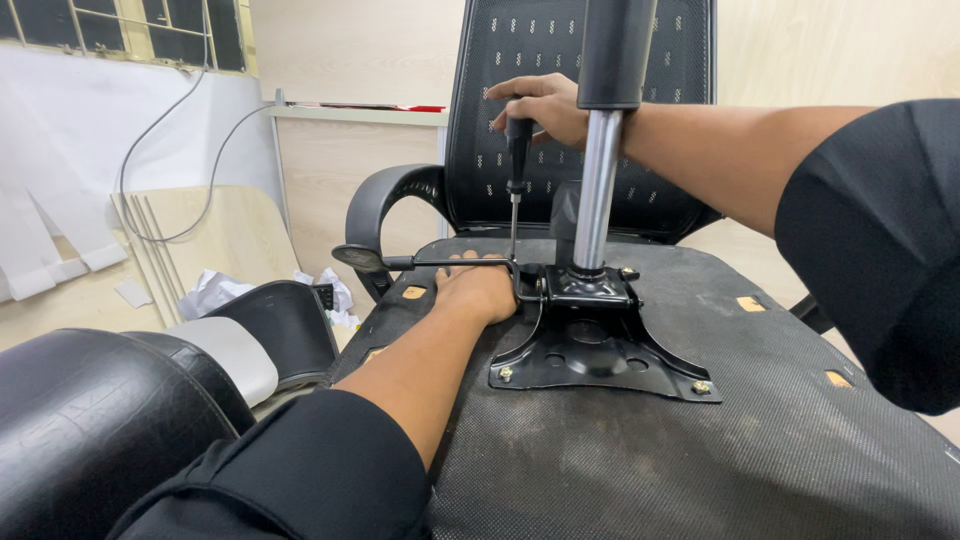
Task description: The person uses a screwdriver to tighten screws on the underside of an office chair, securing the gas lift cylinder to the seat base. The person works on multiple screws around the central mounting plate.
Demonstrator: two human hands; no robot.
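My right hand (545,108) has its fingers closed around the black handle of a screwdriver (516,170), held upright with its tip at the front of the black mounting plate (590,350). My left hand (480,288) lies on the upturned chair seat (760,420), touching the plate's lever (440,263); its fingers are hidden, so I cannot tell their state.

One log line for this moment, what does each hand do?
right hand: grips screwdriver | left hand: rests beside metal plate | chair underside faces up

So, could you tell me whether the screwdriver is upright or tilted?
Upright: the screwdriver stands vertical, tip down by the left hand, right hand gripping its handle.
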